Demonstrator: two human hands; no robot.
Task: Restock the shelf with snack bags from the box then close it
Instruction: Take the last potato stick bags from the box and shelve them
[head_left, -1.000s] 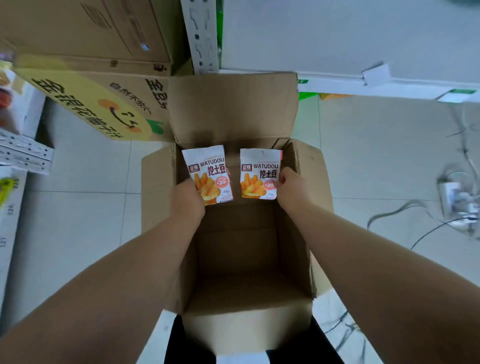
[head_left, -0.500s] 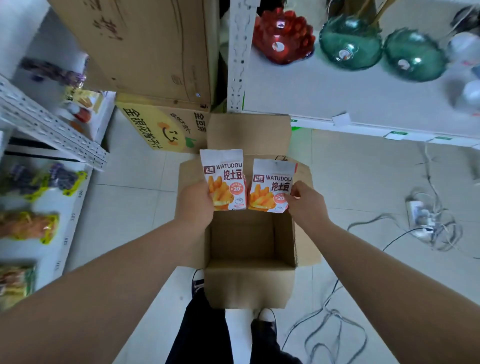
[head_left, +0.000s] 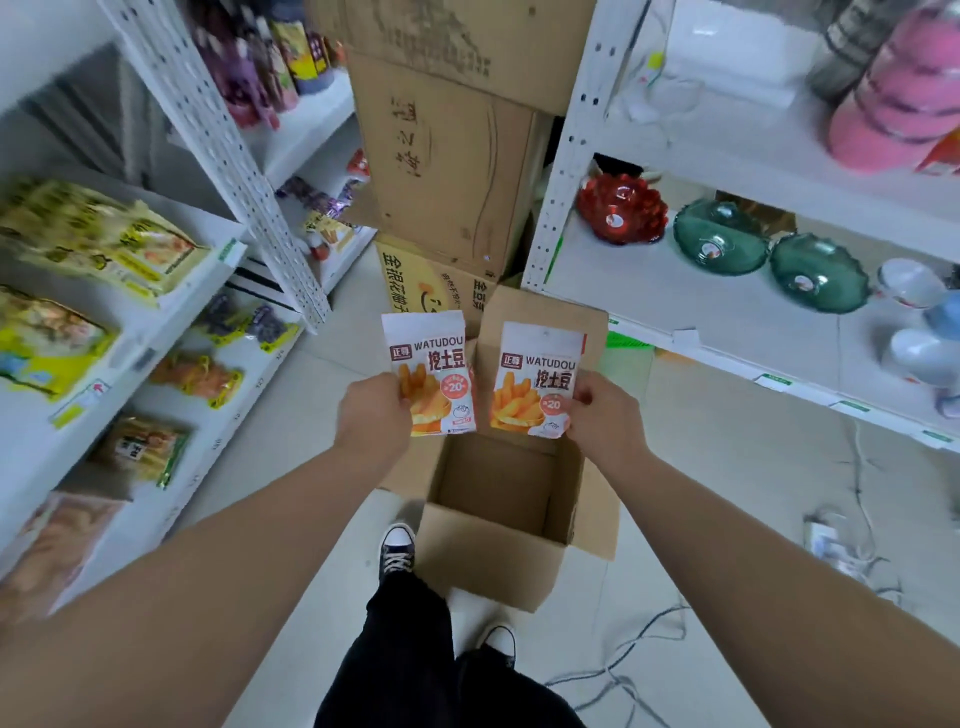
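Observation:
My left hand (head_left: 371, 415) grips a white and orange snack bag (head_left: 434, 364) by its left edge. A second bag of the same kind (head_left: 535, 376) is gripped at its right edge by my right hand (head_left: 605, 415). Both bags are upright and side by side, well above the open cardboard box (head_left: 498, 561) on the floor. The box's flaps stand open and its visible inside looks bare. The white shelf (head_left: 156, 395) with snack packs runs along the left.
Stacked cardboard boxes (head_left: 447, 171) stand at the back between the shelf units. A right-hand shelf (head_left: 691, 312) holds red and green glass bowls. Cables and a power strip (head_left: 826, 545) lie on the floor to the right. My legs and shoes (head_left: 397, 551) are beside the box.
Both hands have lifted the two bags up out of the box, and my head has risen, bringing the shelves on both sides into view.

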